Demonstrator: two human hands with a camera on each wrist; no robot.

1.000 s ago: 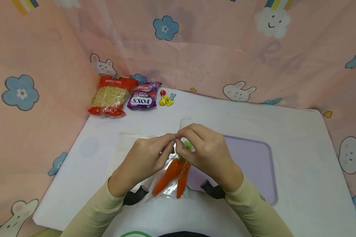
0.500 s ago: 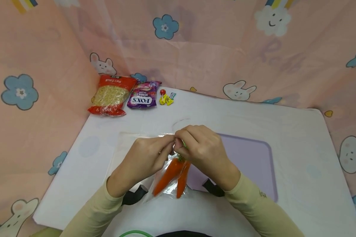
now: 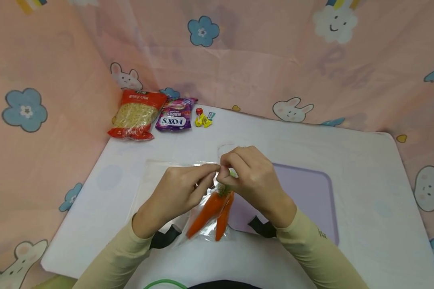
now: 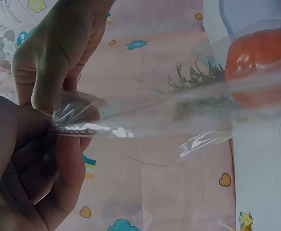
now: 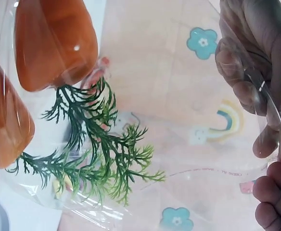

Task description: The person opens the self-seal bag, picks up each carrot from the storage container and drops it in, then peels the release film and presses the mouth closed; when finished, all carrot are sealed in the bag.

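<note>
My left hand (image 3: 179, 186) and right hand (image 3: 254, 184) have edged slightly rightward, both pinching the top edge of a clear bag (image 4: 145, 115); work along it seems unfinished. Two orange carrots (image 3: 207, 212) sit inside, over the white desk (image 3: 369, 180).

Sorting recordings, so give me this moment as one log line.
left hand: pinches clear bag edge | right hand: pinches bag edge too | two carrots: inside bag | purple tray: partly hidden
</note>
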